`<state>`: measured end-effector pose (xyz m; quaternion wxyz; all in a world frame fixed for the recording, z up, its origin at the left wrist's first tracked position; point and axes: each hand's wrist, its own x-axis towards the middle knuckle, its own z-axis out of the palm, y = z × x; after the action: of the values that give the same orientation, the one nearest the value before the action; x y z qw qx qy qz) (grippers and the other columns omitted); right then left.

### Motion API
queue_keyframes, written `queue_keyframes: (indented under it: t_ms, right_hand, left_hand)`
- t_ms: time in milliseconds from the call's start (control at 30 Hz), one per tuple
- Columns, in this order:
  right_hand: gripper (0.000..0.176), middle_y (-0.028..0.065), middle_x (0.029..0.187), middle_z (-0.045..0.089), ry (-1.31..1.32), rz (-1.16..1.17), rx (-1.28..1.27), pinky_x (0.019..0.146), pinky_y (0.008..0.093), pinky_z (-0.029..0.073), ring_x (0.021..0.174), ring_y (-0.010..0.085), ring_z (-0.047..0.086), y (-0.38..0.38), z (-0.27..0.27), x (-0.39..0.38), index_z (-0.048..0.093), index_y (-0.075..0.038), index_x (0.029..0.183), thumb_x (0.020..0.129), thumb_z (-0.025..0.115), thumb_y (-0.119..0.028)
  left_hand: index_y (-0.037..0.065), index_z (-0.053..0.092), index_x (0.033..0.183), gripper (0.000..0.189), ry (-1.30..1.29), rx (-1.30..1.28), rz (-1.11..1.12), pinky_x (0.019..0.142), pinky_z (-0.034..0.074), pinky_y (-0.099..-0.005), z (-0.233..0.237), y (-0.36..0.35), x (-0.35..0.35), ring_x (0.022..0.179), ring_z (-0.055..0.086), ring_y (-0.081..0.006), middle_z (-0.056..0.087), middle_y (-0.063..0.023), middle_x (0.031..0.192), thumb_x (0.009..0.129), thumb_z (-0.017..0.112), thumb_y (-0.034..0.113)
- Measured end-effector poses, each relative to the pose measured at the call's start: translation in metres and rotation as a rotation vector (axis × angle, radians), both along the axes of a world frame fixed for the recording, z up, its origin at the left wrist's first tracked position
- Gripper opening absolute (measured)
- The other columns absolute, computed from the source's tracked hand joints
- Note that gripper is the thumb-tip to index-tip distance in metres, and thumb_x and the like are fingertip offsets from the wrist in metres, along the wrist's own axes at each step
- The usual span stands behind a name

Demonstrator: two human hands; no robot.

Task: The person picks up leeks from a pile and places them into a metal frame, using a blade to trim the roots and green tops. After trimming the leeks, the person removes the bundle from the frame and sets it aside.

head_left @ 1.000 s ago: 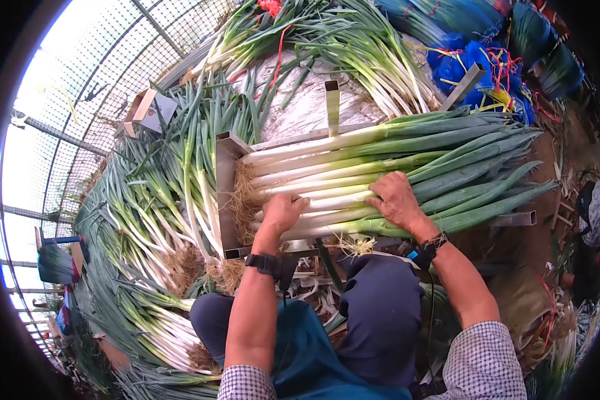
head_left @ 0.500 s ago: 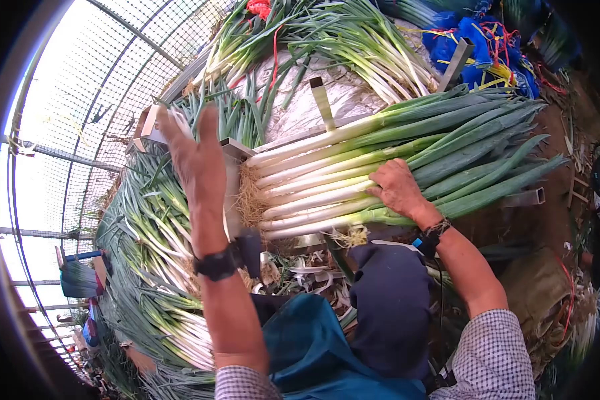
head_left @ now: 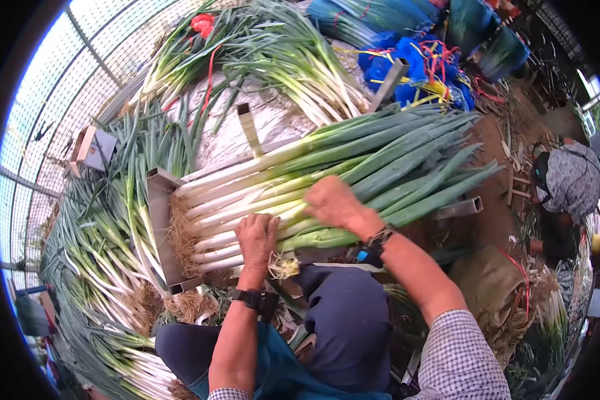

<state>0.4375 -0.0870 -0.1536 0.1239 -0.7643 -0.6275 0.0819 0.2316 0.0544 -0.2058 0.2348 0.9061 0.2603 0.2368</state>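
A thick bunch of green onions (head_left: 373,160) lies across a metal frame (head_left: 163,227), roots to the left and dark leaves to the right. My left hand (head_left: 256,239) rests over the white stalks on the near side, fingers bent down onto them. Above the middle of the bunch, where white turns to green, my right hand (head_left: 335,205) is closed in a fist, slightly blurred. Whatever may be inside that fist is hidden. Yellowed trimmings (head_left: 283,267) hang at the near edge, just right of my left wrist.
Loose green onions (head_left: 93,260) are heaped on the left, with another pile (head_left: 300,73) behind the frame. Upright metal posts (head_left: 250,130) rise on its far side. Blue netting with coloured ties (head_left: 417,70) lies at the back right. A small cardboard box (head_left: 93,150) stands at the left.
My left hand has come down from the raised position at the left onto the white stalks. My right hand has curled into a fist. The view has shifted to the right.
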Motion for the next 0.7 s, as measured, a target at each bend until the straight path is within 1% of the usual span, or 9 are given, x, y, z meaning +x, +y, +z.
queue_keyframes:
  t_ms: [67,167,267,367,467,567,633,667,700]
  right_hand:
    - [0.029,0.0102,0.080,0.064,-0.098,-0.118,0.008,0.085,0.0453,0.045,0.085,0.0315,0.062,-0.018,0.013,0.034,0.066,-0.010,0.081,0.089,0.070,-0.038]
    - [0.034,0.0113,0.085,0.070,-0.190,-0.198,0.116,0.086,0.0455,0.044,0.089,0.0315,0.064,-0.036,0.011,0.030,0.070,-0.012,0.084,0.095,0.062,-0.043]
    - [0.033,0.0114,0.086,0.069,-0.179,-0.269,0.036,0.085,0.0457,0.044,0.090,0.0322,0.064,-0.039,0.006,0.022,0.070,-0.011,0.085,0.097,0.061,-0.041]
    - [0.032,0.0115,0.087,0.070,-0.166,-0.265,0.090,0.085,0.0467,0.044,0.092,0.0323,0.063,-0.046,0.003,0.019,0.069,-0.011,0.087,0.099,0.059,-0.039]
    - [0.032,0.0120,0.089,0.070,-0.122,-0.323,-0.046,0.085,0.0473,0.043,0.092,0.0329,0.062,-0.041,-0.006,0.018,0.069,-0.011,0.089,0.100,0.057,-0.038]
    - [0.033,0.0137,0.091,0.070,-0.096,-0.324,-0.108,0.085,0.0486,0.043,0.094,0.0347,0.063,-0.037,-0.010,0.023,0.069,-0.010,0.090,0.101,0.055,-0.037]
    - [0.035,0.0147,0.092,0.071,-0.073,-0.324,-0.177,0.086,0.0496,0.043,0.096,0.0360,0.063,-0.031,0.002,0.028,0.068,-0.009,0.089,0.102,0.053,-0.038]
    - [0.035,0.0150,0.088,0.069,-0.090,-0.306,-0.120,0.084,0.0503,0.043,0.093,0.0372,0.062,-0.026,0.003,0.031,0.067,-0.009,0.087,0.102,0.054,-0.037]
    - [0.035,0.0153,0.085,0.068,-0.095,-0.301,-0.080,0.081,0.0510,0.042,0.089,0.0384,0.061,-0.029,0.003,0.027,0.065,-0.009,0.085,0.102,0.055,-0.037]
  left_hand:
    - [0.010,0.071,0.094,0.018,-0.001,-0.027,0.003,0.089,0.042,-0.0453,0.010,-0.005,-0.003,0.096,0.060,-0.0334,0.066,-0.0104,0.095,0.092,0.071,0.028]
    - [0.010,0.071,0.095,0.017,-0.004,-0.051,-0.019,0.090,0.042,-0.0451,0.013,-0.003,0.000,0.097,0.060,-0.0336,0.066,-0.0107,0.096,0.094,0.070,0.027]
    - [0.010,0.071,0.095,0.018,0.012,-0.083,-0.036,0.091,0.041,-0.0446,0.008,0.001,-0.001,0.098,0.059,-0.0330,0.066,-0.0106,0.096,0.094,0.069,0.027]
    - [0.010,0.072,0.093,0.017,0.000,-0.070,-0.032,0.091,0.041,-0.0439,0.014,-0.001,0.001,0.098,0.058,-0.0314,0.066,-0.0097,0.096,0.094,0.069,0.026]
    - [0.009,0.074,0.093,0.017,-0.001,-0.050,-0.010,0.092,0.041,-0.0436,0.011,-0.002,0.000,0.098,0.058,-0.0308,0.066,-0.0091,0.096,0.094,0.069,0.026]
    - [0.009,0.074,0.094,0.019,-0.010,-0.023,-0.004,0.094,0.041,-0.0447,0.008,0.003,0.006,0.099,0.058,-0.0311,0.066,-0.0094,0.096,0.094,0.069,0.028]
    - [0.009,0.074,0.095,0.020,-0.047,0.023,-0.011,0.095,0.041,-0.0452,0.010,0.003,0.006,0.100,0.058,-0.0312,0.065,-0.0096,0.096,0.095,0.068,0.028]
    - [0.009,0.075,0.095,0.021,-0.057,0.047,-0.011,0.095,0.041,-0.0454,0.007,0.004,0.004,0.100,0.058,-0.0313,0.065,-0.0097,0.096,0.095,0.068,0.029]
    - [0.008,0.073,0.090,0.023,-0.071,0.040,-0.004,0.093,0.041,-0.0453,0.005,0.004,0.004,0.096,0.058,-0.0324,0.065,-0.0105,0.093,0.097,0.066,0.029]
